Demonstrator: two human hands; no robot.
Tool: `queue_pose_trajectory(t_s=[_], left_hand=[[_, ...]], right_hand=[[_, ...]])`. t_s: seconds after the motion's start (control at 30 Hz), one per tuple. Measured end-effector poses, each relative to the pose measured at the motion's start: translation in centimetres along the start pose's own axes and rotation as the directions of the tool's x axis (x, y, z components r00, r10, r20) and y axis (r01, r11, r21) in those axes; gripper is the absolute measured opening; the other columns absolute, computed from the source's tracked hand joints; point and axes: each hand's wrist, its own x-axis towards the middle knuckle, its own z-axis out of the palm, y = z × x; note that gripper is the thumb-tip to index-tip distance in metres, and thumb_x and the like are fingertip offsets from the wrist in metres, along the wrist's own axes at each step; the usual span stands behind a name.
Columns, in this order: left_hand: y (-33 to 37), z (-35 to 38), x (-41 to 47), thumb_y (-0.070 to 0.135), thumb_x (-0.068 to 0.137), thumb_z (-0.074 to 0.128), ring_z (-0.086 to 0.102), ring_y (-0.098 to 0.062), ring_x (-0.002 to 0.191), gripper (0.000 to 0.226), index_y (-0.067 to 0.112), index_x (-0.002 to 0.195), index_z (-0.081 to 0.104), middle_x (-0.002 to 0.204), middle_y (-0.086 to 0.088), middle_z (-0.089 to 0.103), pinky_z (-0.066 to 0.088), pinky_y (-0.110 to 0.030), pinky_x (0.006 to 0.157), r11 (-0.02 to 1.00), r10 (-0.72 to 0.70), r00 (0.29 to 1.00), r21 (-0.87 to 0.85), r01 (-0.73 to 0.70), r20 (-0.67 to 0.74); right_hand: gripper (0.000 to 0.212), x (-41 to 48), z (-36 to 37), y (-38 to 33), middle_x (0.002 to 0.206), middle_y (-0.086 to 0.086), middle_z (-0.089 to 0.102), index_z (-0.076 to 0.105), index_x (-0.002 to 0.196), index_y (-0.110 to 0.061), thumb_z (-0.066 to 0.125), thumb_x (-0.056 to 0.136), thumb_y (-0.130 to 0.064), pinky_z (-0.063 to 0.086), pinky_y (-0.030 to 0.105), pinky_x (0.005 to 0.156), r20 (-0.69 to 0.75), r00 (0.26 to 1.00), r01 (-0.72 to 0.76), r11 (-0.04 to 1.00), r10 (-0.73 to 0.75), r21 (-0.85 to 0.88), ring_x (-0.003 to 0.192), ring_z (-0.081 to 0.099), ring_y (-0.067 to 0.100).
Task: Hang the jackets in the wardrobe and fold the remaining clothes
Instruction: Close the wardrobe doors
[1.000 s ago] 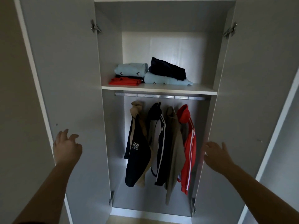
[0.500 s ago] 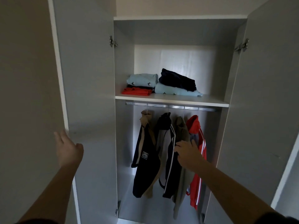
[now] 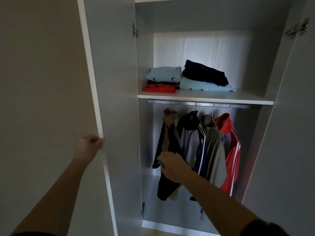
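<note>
Head view, looking into an open wardrobe (image 3: 196,45) with smooth, matte pale-grey panels. The left hand (image 3: 89,147) has its fingers (image 3: 98,142) curled round the white edge of the left door (image 3: 117,82), gripping it. The right hand (image 3: 172,166) is inside, against the front of the navy-and-tan jacket (image 3: 167,138), about halfway down. Its back faces the camera, so I can't tell if the fingers pinch the cloth or just lie on it.

Four jackets hang side by side, touching, on a shiny metal rail (image 3: 187,103) tucked right under the shelf (image 3: 213,99), on thin white hangers (image 3: 195,109). Left to right:
- the navy-and-tan one, with a tan collar
- a grey-and-navy jacket (image 3: 190,143) with a thin white stripe down the front
- an olive jacket (image 3: 213,150) in plain, soft-looking fabric
- a red jacket (image 3: 233,160) with a hood and white stripes down the sleeve

On the shelf sit two folded stacks next to each other. The left one has a pale blue top (image 3: 163,74) with tiny dark motifs, a dark layer under it, and an orange-red piece (image 3: 160,88) at the bottom. The right one has a second pale blue piece (image 3: 204,86) with the same motifs and a lumpy dark navy garment (image 3: 204,72) on top. Any print is too small to read.

There are metal hinges (image 3: 135,30) near the top of each door, and the right door (image 3: 293,125) is swung open as well. A plain beige wall (image 3: 34,65) is off to the left.
</note>
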Motion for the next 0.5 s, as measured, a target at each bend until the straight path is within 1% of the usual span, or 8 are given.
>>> queue_pose_trajectory(t_s=[0.07,0.17,0.27,0.33,0.4,0.43,0.47,0.5], left_hand=[[1.5,0.6,-0.1,0.023,0.084,0.071,0.061,-0.013,0.055,0.027,0.015,0.06,0.062,0.056,0.002,0.065,0.044,-0.022,0.056,0.998,0.065,0.992,-0.003,-0.065,0.107],[4.7,3.1,-0.5,0.023,0.08,0.074,0.062,-0.002,0.047,0.027,0.018,0.058,0.059,0.049,0.007,0.062,0.042,-0.011,0.049,0.989,0.15,0.952,-0.054,-0.14,0.266],[8.2,6.6,-0.7,0.027,0.079,0.076,0.065,-0.005,0.05,0.028,0.014,0.061,0.059,0.054,0.004,0.062,0.047,-0.017,0.054,0.969,0.246,0.902,-0.078,-0.233,0.355],[10.3,9.0,-1.0,0.029,0.082,0.072,0.062,-0.004,0.049,0.027,0.013,0.065,0.06,0.058,0.003,0.063,0.047,-0.014,0.055,0.948,0.316,0.864,-0.101,-0.302,0.391],[12.0,11.3,-1.1,0.027,0.086,0.068,0.061,-0.006,0.05,0.027,0.01,0.067,0.058,0.062,-0.002,0.063,0.044,-0.012,0.053,0.927,0.375,0.83,-0.143,-0.347,0.414],[12.8,12.4,-1.1,0.025,0.088,0.066,0.061,-0.01,0.052,0.026,0.009,0.069,0.057,0.064,-0.004,0.063,0.045,-0.016,0.055,0.915,0.402,0.812,-0.16,-0.369,0.423],[13.5,13.4,-1.1,0.023,0.089,0.064,0.062,-0.014,0.055,0.025,0.007,0.071,0.057,0.065,-0.007,0.063,0.048,-0.023,0.06,0.903,0.428,0.793,-0.175,-0.392,0.433],[14.2,14.3,-1.1,0.02,0.091,0.062,0.062,-0.019,0.058,0.023,0.005,0.073,0.057,0.067,-0.009,0.064,0.049,-0.03,0.064,0.891,0.452,0.775,-0.186,-0.414,0.44]], right_hand=[[0.055,0.7,0.9,-1.3,0.156,0.004,0.027,0.028,0.149,-0.013,0.047,0.099,-0.024,0.022,0.03,0.116,0.069,0.997,-0.051,0.978,0.038,0.204,0.142,0.027,0.018],[0.071,1.6,2.4,-3.1,0.154,0.005,0.031,0.017,0.153,-0.016,0.056,0.096,-0.032,0.028,0.022,0.105,0.173,0.982,-0.146,0.879,0.074,0.455,0.138,0.034,0.022],[0.065,2.7,3.5,-3.9,0.142,0.006,0.046,0.029,0.148,-0.014,0.06,0.093,-0.03,0.038,0.024,0.101,0.157,0.973,-0.23,0.726,0.168,0.648,0.127,0.047,0.022],[0.044,3.3,3.9,-3.1,0.122,0.005,0.058,0.044,0.134,-0.01,0.056,0.095,-0.027,0.045,0.025,0.091,0.084,0.942,-0.294,0.675,0.325,0.677,0.11,0.057,0.02],[0.014,3.6,4.0,-1.3,0.092,-0.002,0.056,0.05,0.106,-0.014,0.052,0.096,-0.024,0.043,0.018,0.072,0.013,0.894,-0.352,0.684,0.448,0.639,0.083,0.055,0.014],[0.008,3.5,3.7,-0.4,0.082,-0.007,0.048,0.045,0.091,-0.02,0.052,0.096,-0.022,0.039,0.017,0.065,0.006,0.876,-0.379,0.68,0.483,0.627,0.075,0.049,0.01],[0.018,3.4,3.5,0.7,0.078,-0.007,0.043,0.039,0.083,-0.023,0.052,0.095,-0.02,0.037,0.018,0.064,0.012,0.856,-0.413,0.668,0.518,0.619,0.073,0.045,0.011],[0.018,3.2,3.2,1.6,0.081,-0.004,0.044,0.039,0.083,-0.022,0.053,0.093,-0.018,0.039,0.022,0.068,0.04,0.838,-0.443,0.635,0.544,0.633,0.076,0.046,0.014]])
